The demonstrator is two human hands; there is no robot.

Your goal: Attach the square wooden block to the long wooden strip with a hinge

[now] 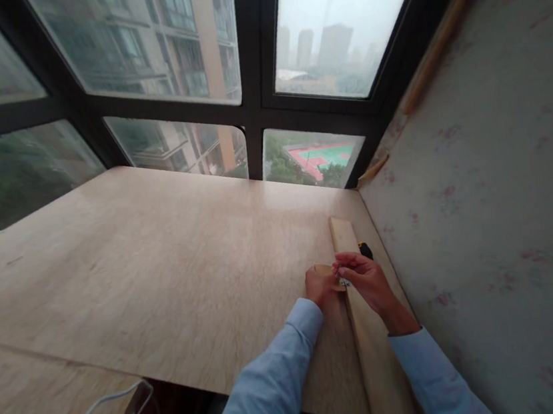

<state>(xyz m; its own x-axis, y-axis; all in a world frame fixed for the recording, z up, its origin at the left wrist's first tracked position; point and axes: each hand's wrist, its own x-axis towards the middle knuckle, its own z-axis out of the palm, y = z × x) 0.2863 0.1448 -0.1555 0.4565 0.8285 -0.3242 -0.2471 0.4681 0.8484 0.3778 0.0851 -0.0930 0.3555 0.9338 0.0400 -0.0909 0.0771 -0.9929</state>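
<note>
A long pale wooden plank (pixel 342 229) lies along the right side of the wooden surface. Against its left edge, my left hand (pixel 318 287) is closed around a light wooden piece with a rounded edge (pixel 323 269). A small shiny metal part (pixel 344 282) shows between the hands at the plank's edge; its kind is too small to tell. My right hand (pixel 366 278) hovers over the plank, thumb and fingers pinched close to the left fingertips. What they pinch is too small to name. Behind the right hand sits a black and yellow object (pixel 365 250), partly hidden.
The broad wooden surface (pixel 162 261) reaches the dark window frames (pixel 250 89). A flower-patterned wall (pixel 483 208) rises close on the right. At the lower left, a white cable (pixel 94 409) runs over the board's edge beside a dark gap (pixel 175 407).
</note>
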